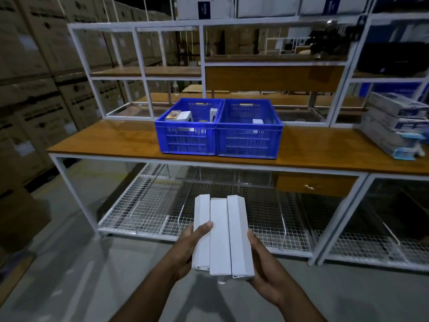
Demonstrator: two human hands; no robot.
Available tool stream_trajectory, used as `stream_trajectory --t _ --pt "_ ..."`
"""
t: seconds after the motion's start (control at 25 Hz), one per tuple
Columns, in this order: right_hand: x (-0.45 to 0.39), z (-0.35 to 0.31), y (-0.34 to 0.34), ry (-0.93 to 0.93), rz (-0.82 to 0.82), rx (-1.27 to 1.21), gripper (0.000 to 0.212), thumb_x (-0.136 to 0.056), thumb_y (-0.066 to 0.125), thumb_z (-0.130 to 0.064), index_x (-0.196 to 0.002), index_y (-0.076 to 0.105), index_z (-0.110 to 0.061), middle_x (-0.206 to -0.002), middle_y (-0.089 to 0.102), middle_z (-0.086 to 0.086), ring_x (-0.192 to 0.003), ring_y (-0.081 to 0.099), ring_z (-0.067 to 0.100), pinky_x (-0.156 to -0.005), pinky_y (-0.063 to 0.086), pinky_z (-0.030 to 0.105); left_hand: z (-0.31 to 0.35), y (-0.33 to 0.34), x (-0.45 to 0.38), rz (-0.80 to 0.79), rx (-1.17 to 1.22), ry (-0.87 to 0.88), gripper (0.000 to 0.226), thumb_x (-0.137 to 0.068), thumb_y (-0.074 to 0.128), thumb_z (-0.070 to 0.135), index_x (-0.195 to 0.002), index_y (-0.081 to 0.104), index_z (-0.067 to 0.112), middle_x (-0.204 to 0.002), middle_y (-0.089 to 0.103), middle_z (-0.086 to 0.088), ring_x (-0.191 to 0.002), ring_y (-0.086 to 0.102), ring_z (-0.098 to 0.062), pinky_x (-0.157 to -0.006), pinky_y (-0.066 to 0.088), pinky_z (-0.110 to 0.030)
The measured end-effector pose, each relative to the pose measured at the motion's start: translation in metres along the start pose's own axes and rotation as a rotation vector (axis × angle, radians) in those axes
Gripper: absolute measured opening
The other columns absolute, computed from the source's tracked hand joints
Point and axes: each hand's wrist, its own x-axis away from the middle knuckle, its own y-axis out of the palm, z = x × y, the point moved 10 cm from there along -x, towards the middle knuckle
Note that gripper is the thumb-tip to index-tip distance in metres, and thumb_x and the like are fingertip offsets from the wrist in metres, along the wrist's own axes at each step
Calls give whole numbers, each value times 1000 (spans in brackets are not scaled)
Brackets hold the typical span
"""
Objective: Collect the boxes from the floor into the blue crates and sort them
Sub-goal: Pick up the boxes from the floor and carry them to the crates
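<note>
Three long white boxes (221, 235) lie side by side, held between both hands at the bottom middle of the head view. My left hand (189, 247) grips their left side with the thumb over the top. My right hand (261, 261) cups their right side from below. Two blue crates stand side by side on the wooden table ahead. The left crate (185, 138) holds several small boxes. The right crate (248, 140) holds one small white box.
The wooden table (111, 140) has a white metal frame, a drawer (313, 185) and wire-mesh shelves (157, 205) underneath. Stacked white packages (394, 126) sit at its right end. Brown cartons (34, 89) are piled high on the left. The concrete floor lies between me and the table.
</note>
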Motion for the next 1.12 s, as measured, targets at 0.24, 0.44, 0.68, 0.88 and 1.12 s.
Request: stream_trajectory --t 0.24,0.44,0.68,0.88,1.12 --pt "-124 -98 -35 -124 90 158 67 -85 62 -55 -144 45 -27 -135 63 10 -122 61 34 -95 52 55 59 11 -136 -32 56 8 61 -89 67 49 -139 52 17 -126 69 -17 -117 66 -37 -102 49 -58" --pt "-222 -204 -30 -287 129 221 72 -80 65 -61 -143 43 -35 -133 63 10 -119 62 36 -91 49 68 152 18 -257 -84 -5 90 64 -86 72 48 -138 50 18 -122 71 -15 -112 68 -36 -96 53 -59" --pt "-293 -338 -14 -547 322 370 70 -82 54 -64 -146 29 -50 -135 59 -5 -115 64 21 -94 55 49 268 31 -380 -79 -217 188 88 -63 82 66 -129 54 14 -112 75 -11 -100 74 -29 -83 61 -46" --pt "-359 -420 -18 -529 420 500 71 -86 50 -67 -144 8 -63 -128 56 -3 -107 66 26 -82 60 52 326 45 -446 -101 -336 269 74 -71 78 64 -132 54 28 -117 74 0 -107 71 -22 -96 56 -47" --pt "-442 -486 -38 -491 327 580 64 -92 48 -62 -148 19 -48 -130 57 -2 -110 63 23 -88 58 50 372 41 -521 116 -490 306 69 -81 69 62 -134 39 29 -120 57 7 -106 60 -14 -82 52 -32"
